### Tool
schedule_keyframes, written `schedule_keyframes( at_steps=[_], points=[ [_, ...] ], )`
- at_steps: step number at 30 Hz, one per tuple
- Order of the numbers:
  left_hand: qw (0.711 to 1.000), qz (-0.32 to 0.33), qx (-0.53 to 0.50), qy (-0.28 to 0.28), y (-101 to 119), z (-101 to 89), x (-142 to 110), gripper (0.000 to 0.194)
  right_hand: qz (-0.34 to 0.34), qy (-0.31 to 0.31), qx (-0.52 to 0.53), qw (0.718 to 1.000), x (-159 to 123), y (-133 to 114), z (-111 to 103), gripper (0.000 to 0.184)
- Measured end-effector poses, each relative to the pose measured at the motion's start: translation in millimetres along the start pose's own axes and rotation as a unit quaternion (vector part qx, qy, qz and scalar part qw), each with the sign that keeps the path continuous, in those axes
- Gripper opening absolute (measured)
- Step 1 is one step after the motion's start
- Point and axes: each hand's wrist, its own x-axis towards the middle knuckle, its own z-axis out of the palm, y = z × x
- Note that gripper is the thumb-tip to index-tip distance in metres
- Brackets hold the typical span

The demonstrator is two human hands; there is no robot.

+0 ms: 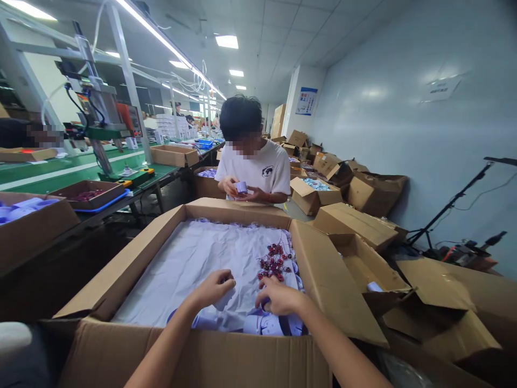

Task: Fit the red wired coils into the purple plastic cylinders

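Observation:
A large open cardboard box point(133, 264) stands right before me, lined with a crumpled pale lilac sheet point(189, 258). My left hand point(214, 288) rests on the sheet with its fingers curled under; what they hold is hidden. Beside it my right hand point(278, 296) is closed over small pale lilac parts point(266, 326) lying at the box's near edge. A cluster of small dark red pieces point(274, 261) lies on the sheet just beyond my right hand.
A person in a white T-shirt point(258, 170) stands behind the box, holding a small lilac part. Several open cartons point(355, 226) crowd the right side and the wall. On the left runs a green conveyor bench point(60, 170) with a press machine point(97, 118) and trays.

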Motion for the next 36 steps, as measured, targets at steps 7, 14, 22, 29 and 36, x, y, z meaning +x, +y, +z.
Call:
schedule_keyframes(
  at_steps=[7,14,22,29,36],
  points=[
    [0.999,0.022,0.037,-0.005,0.6,3.2,-1.9,0.035,-0.018,-0.05,0.001,0.999,17.3,3.2,4.0,0.024],
    [0.998,0.038,0.045,-0.013,-4.4,5.8,-1.3,0.026,-0.04,0.047,0.144,0.988,21.6,1.0,3.5,0.022],
    [0.997,0.066,0.033,-0.03,-7.9,8.2,-0.3,0.034,-0.06,0.204,0.182,0.96,33.6,-23.5,-7.5,0.02],
    [0.999,0.047,-0.022,0.012,-9.3,9.2,2.8,0.044,-0.088,0.226,0.121,0.962,36.8,-30.8,2.5,0.016],
    [0.987,-0.005,-0.143,0.078,-9.8,5.4,6.5,0.057,-0.067,0.127,0.457,0.878,45.5,-20.7,13.8,0.023]
  ],
)
